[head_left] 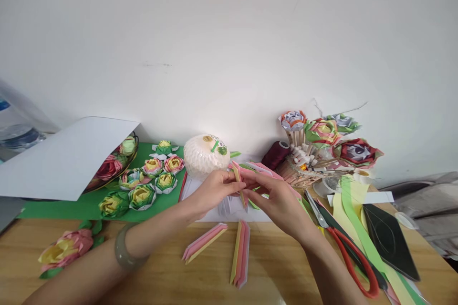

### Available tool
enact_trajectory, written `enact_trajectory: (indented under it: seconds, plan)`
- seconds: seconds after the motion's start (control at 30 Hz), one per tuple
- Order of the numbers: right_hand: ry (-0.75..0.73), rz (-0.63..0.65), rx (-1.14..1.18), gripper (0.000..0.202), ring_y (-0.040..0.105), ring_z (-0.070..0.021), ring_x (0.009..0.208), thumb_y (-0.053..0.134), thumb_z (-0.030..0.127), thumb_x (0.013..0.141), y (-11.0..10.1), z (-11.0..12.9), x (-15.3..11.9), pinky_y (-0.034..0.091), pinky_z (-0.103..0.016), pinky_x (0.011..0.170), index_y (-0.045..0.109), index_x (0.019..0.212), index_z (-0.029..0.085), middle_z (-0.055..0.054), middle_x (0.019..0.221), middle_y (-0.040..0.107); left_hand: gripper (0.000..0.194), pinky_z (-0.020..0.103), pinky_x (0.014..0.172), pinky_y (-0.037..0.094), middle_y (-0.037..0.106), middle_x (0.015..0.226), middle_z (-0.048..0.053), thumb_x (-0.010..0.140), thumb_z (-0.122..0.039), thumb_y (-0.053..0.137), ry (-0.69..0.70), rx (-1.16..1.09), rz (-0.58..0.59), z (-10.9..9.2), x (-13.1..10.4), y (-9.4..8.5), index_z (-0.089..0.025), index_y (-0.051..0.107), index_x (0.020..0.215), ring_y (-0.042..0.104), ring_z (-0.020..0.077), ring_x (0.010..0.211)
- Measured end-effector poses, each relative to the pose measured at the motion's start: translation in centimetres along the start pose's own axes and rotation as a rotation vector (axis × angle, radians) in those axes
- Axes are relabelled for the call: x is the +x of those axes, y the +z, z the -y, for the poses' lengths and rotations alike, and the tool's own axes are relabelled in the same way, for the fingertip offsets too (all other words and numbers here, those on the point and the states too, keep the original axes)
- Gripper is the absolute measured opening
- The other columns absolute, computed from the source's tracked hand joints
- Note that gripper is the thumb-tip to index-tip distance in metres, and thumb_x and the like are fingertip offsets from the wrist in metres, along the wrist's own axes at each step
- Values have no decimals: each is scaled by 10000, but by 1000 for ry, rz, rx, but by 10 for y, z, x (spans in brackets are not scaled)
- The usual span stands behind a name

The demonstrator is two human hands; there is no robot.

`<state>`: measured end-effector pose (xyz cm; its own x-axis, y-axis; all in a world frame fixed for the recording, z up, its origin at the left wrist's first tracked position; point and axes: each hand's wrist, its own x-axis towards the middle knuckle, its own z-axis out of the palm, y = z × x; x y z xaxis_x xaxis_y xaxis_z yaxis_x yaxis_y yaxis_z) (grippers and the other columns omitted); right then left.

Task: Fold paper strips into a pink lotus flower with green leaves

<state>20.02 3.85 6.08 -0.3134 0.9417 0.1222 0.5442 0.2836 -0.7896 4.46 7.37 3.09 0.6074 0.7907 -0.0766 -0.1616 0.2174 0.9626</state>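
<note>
A folded strip of pink and yellow paper (236, 174) is pinched between my two hands, over a white sheet near the middle of the table. My left hand (218, 190), below a wrist with a pale green bangle (126, 248), closes on its left side. From the right, the fingers of my right hand (272, 195) press on the same strip. Nearer to me lie two stacks of folded strips, a slanted pink and yellow stack (204, 243) and an upright pink, yellow and lilac stack (240, 255). More folded pink and green pieces (257, 169) lie behind my hands, partly hidden.
Several paper lotus flowers (143, 195) stand on green paper at left, beside a basket (134, 152) under a white sheet (64, 162). A round white jar (200, 157), maroon thread spool (276, 153) and flower holder (295, 171) line the wall. Orange-handled scissors (352, 257) lie right.
</note>
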Motion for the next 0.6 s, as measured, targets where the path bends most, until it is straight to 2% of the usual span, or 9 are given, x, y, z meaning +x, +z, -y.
enact_trajectory:
  seconds: [0.1, 0.27, 0.37, 0.47, 0.53, 0.6]
  plan:
    - [12, -8, -3, 377, 628, -155, 826, 523, 134, 804, -1, 2, 0, 516, -256, 673, 582, 1163, 233, -19, 993, 685, 236, 313, 764, 441, 663, 789, 65, 757, -320, 597, 17, 34, -5, 2, 1, -2, -104, 665, 824, 590, 164, 750]
    - [1, -24, 22, 271, 623, -166, 876, 524, 192, 819, -5, 1, -1, 502, -276, 739, 638, 1062, 229, -19, 1012, 683, 245, 322, 781, 448, 671, 843, 75, 755, -309, 594, 29, 71, -40, -3, -1, -2, -109, 669, 876, 595, 197, 837]
    - [58, -142, 84, 226, 622, -180, 894, 531, 272, 823, -8, -2, 0, 492, -284, 753, 649, 1002, 203, -38, 986, 688, 268, 316, 805, 451, 683, 890, 78, 759, -299, 592, 26, 48, -53, -12, -3, -3, -120, 664, 945, 599, 195, 877]
    - [150, -250, 84, 248, 634, -178, 784, 537, 337, 809, -9, -7, 2, 492, -270, 667, 648, 963, 178, -52, 921, 695, 268, 310, 818, 449, 694, 873, 78, 764, -288, 587, 34, 58, -49, -21, -5, -6, -116, 669, 954, 607, 189, 870]
    - [167, -248, -25, 242, 622, -168, 719, 510, 337, 817, -8, -10, 4, 474, -261, 621, 652, 917, 170, -52, 883, 692, 251, 307, 817, 450, 698, 846, 76, 766, -279, 585, 36, 63, -58, -25, -5, -7, -107, 677, 924, 612, 184, 851]
    - [179, -196, -227, 226, 597, -157, 655, 476, 300, 824, -5, -14, 6, 443, -257, 588, 659, 848, 170, -40, 805, 684, 226, 304, 811, 452, 699, 845, 74, 767, -271, 582, 39, 58, -63, -27, -5, -8, -107, 681, 886, 615, 177, 828]
